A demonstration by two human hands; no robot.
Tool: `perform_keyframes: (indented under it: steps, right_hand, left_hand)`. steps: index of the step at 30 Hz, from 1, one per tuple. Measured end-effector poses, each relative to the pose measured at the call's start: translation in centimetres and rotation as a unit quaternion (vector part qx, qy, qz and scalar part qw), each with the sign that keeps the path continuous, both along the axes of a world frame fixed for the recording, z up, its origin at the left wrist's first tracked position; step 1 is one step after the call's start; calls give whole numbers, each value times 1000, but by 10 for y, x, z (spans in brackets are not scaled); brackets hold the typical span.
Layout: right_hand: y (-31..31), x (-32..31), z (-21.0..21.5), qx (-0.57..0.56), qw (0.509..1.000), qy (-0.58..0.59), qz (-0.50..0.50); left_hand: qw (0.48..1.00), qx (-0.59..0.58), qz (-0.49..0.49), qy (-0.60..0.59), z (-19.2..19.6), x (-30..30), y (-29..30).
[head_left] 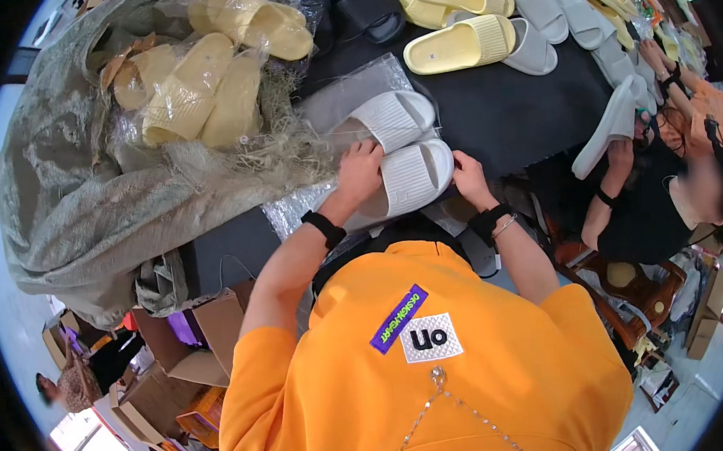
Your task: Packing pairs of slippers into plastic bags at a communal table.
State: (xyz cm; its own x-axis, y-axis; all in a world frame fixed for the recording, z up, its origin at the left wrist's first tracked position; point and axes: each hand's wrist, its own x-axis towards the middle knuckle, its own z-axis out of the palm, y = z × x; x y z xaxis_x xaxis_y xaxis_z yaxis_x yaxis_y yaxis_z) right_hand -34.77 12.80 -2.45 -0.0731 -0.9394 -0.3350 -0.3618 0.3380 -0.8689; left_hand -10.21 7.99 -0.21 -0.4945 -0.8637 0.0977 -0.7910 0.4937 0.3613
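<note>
In the head view, we judge that the step in hand is to bring a pair of slides and its clear bag together at the edge of the bench. The left hand has its fingers bent over the left part of the near slide, beside the strap, and they seem to grip it. The right hand is at the rounded right end of this same slide; its fingers are bent and the tips appear to touch the rim, but we cannot tell if they grip or only push. The next move, in our opinion, calls for keeping both slides level and close, then guiding them along the plastic without catching its thin edge. As for the look of the pair, the near slide and the far slide are light grey, each with a wide ribbed strap and a smooth sole. They lie side by side at a slant, with the straps up, in front of our body. Clear plastic shows around their left ends, but we cannot tell whether these ends are inside the bag or only upon it. To the left stands a big grey sack with wrapped yellow slides, and further back on the bench there are loose yellow slides.
</note>
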Motion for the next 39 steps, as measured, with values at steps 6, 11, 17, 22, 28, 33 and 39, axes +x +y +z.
perform_keyframes:
  steps: [6,11,17,22,28,33,39]
  right_hand:
    - [3,0,-10,-14,999,39,-8]
    - [4,3,-4,-11,999,38,-5]
    - [4,6,11,-93,963,240,84]
    - [12,22,27,-245,886,369,134]
    - [14,60,63,-124,968,47,213]
    - [-1,78,94,-7,956,-242,167]
    - [-8,77,104,19,950,-288,117]
  left_hand:
    - [996,26,83,5,-2,53,34]
    - [984,87,153,-6,0,129,65]
    - [983,145,92,68,27,179,70]
    - [930,282,105,212,92,186,79]
    - [784,434,169,411,110,161,80]
    - [660,495,144,547,114,124,64]
    - [576,541,79,609,126,113,59]
